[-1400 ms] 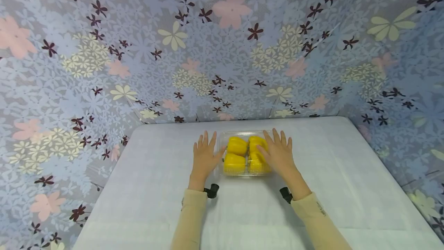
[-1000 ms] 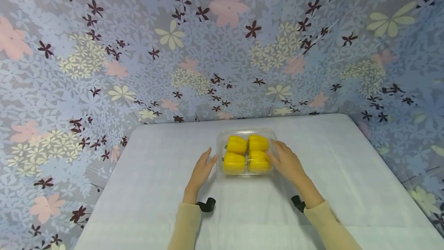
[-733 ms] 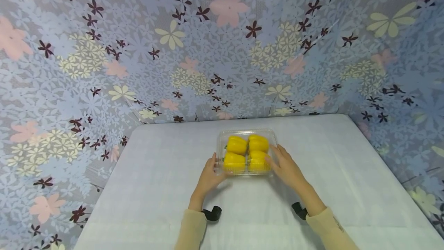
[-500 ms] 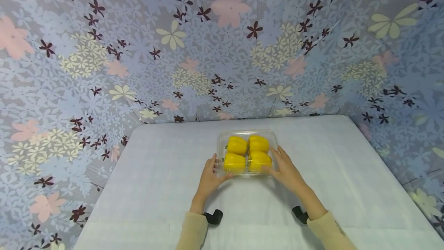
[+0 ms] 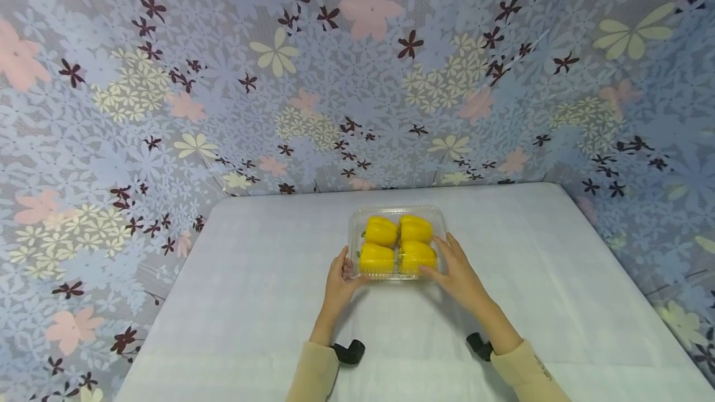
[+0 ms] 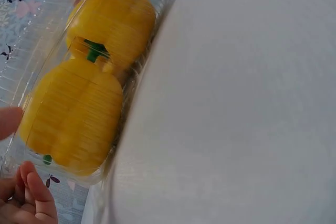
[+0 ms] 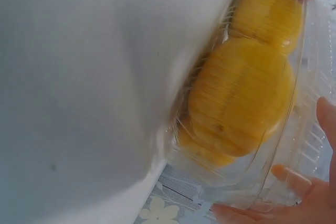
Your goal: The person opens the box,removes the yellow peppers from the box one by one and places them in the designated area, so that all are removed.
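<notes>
A clear plastic clamshell box (image 5: 396, 209) sits at the far middle of the table, packed with several yellow bell peppers (image 5: 382, 230). My left hand (image 5: 337, 284) grips its near left corner, thumb along the front edge and fingers curled at the left side. At the near right corner my right hand (image 5: 462, 278) holds the box, thumb at the front and fingers along the right side. Up close in the left wrist view, green stems show on the peppers (image 6: 73, 114). The right wrist view shows the peppers (image 7: 241, 95) through the ribbed clear wall; some fingertips are hidden.
A pale cloth covers the table (image 5: 268, 303). Flower-patterned fabric (image 5: 313, 79) hangs behind it and along both sides. Black wrist cameras (image 5: 350, 352) stick out from both wrists, below light beige sleeves (image 5: 315, 371).
Both hands, first spread above the box's sides, have drawn back toward me and come onto its near corners. The left thumb has moved to the front edge. The box stays nearly in place.
</notes>
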`<action>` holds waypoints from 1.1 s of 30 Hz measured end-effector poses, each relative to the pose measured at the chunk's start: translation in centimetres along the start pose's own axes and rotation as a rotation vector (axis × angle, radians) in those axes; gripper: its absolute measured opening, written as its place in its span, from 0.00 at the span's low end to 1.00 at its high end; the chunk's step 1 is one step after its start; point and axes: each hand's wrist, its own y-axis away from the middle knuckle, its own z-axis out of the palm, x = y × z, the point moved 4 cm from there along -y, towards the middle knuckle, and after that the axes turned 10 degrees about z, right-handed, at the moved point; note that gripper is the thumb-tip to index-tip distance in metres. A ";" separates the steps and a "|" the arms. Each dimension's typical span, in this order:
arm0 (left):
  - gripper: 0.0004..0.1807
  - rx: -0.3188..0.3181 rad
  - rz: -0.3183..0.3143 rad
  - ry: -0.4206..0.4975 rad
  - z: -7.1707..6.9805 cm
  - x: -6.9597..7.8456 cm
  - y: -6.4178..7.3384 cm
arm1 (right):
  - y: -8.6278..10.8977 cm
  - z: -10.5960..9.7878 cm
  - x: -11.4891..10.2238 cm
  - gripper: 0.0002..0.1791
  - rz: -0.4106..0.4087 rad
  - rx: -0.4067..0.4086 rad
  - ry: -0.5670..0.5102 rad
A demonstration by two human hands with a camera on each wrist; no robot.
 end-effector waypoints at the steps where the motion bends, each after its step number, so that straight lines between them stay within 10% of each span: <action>1: 0.44 0.015 0.013 0.007 -0.1 0.5 0.1 | 0.0 0.0 0.0 0.46 0.001 0.001 -0.004; 6: 0.37 0.067 0.093 0.032 -0.4 2.7 0.5 | -0.1 -0.1 -0.2 0.44 0.001 0.023 -0.003; 16: 0.31 0.128 0.086 0.142 -0.1 2.5 0.6 | -0.1 0.0 -0.3 0.40 -0.037 0.111 0.016; 33: 0.14 0.329 0.139 0.031 -0.1 2.8 1.6 | -0.2 0.1 -0.4 0.40 -0.029 0.134 -0.008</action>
